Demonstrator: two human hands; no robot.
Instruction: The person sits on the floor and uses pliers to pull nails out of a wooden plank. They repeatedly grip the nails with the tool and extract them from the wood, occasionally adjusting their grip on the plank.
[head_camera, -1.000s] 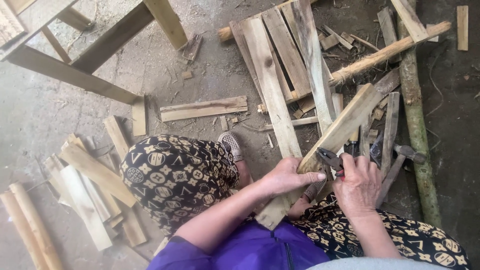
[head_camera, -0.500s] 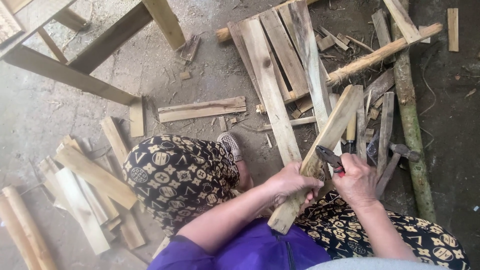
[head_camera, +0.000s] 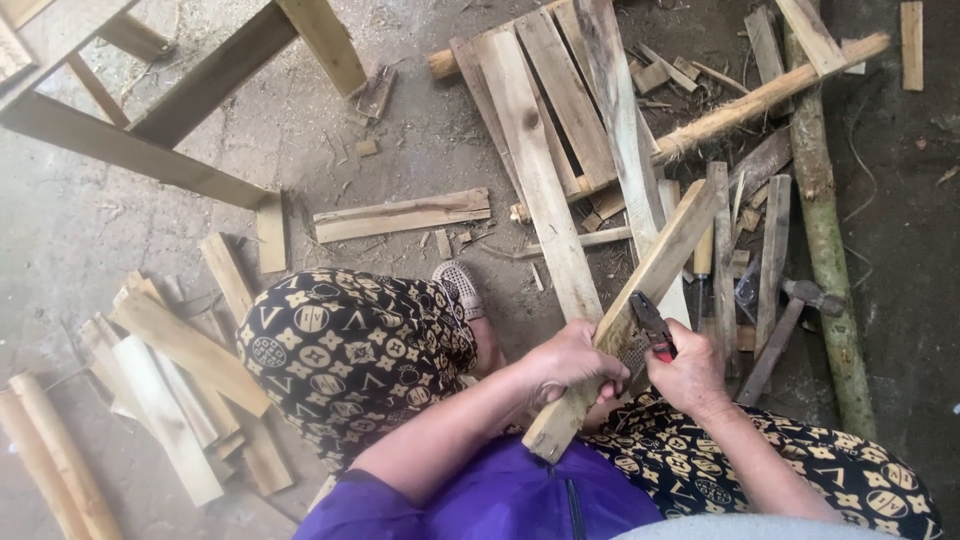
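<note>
My left hand (head_camera: 572, 362) is wrapped tight around a wooden slat (head_camera: 628, 315) slanting across my lap above the concrete floor (head_camera: 80, 230). My right hand (head_camera: 688, 372) is closed on red-handled pliers (head_camera: 650, 322), their nose against the slat. A hammer (head_camera: 790, 325) lies just right.

There is only one view, from a camera on the person's head. It looks almost straight down, close to both hands (head_camera: 630, 365) and knees, and it reaches further to the ground (head_camera: 120, 230) with scattered planks (head_camera: 560, 110) ahead.
</note>
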